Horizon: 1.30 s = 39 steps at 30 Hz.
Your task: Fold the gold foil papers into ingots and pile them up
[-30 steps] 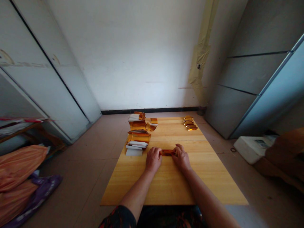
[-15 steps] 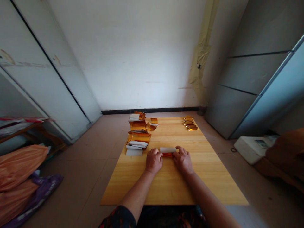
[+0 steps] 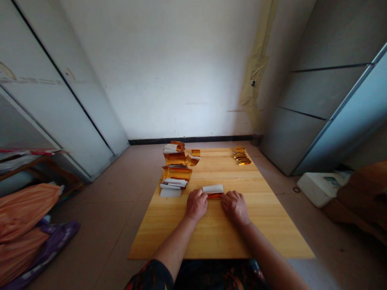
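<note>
A sheet of gold foil paper (image 3: 213,189), its white backing facing up along the far part, lies on the wooden table in front of me. Its near edge shows a folded strip of shiny gold. My left hand (image 3: 197,204) pinches the left end of this strip with curled fingers. At the right end my right hand (image 3: 235,206) presses with its fingers bent and close together. Both thumbs are mostly hidden.
Stacks of gold and white paper (image 3: 177,173) lie along the table's left side. Several folded gold pieces (image 3: 241,156) sit at the far right corner. A grey cabinet (image 3: 314,92) stands to the right, orange bags (image 3: 27,213) to the left.
My right hand's fingers have drawn in from the sheet's upper right corner to the near strip. The sheet's white part now stands out more and tilts slightly.
</note>
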Each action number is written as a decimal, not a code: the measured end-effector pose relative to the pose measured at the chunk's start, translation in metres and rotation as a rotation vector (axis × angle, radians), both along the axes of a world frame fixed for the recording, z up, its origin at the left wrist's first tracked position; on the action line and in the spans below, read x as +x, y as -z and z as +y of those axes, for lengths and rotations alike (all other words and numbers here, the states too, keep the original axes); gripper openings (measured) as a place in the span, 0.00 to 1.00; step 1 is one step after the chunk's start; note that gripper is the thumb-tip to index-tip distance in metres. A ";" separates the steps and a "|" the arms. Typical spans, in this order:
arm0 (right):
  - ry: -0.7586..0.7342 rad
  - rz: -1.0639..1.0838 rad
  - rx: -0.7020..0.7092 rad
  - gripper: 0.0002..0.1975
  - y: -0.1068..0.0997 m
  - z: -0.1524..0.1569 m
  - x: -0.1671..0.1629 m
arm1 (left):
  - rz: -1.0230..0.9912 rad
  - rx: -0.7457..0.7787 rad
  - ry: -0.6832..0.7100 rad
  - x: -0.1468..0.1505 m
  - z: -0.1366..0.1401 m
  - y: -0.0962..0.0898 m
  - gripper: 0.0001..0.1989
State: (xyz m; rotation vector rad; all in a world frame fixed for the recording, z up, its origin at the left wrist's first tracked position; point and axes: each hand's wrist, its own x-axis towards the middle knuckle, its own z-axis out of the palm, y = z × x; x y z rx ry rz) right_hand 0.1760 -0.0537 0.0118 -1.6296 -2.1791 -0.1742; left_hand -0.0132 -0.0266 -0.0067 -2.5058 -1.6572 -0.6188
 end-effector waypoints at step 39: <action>0.054 0.175 -0.216 0.10 0.015 0.048 -0.001 | -0.186 -0.269 -0.214 0.009 0.017 -0.007 0.06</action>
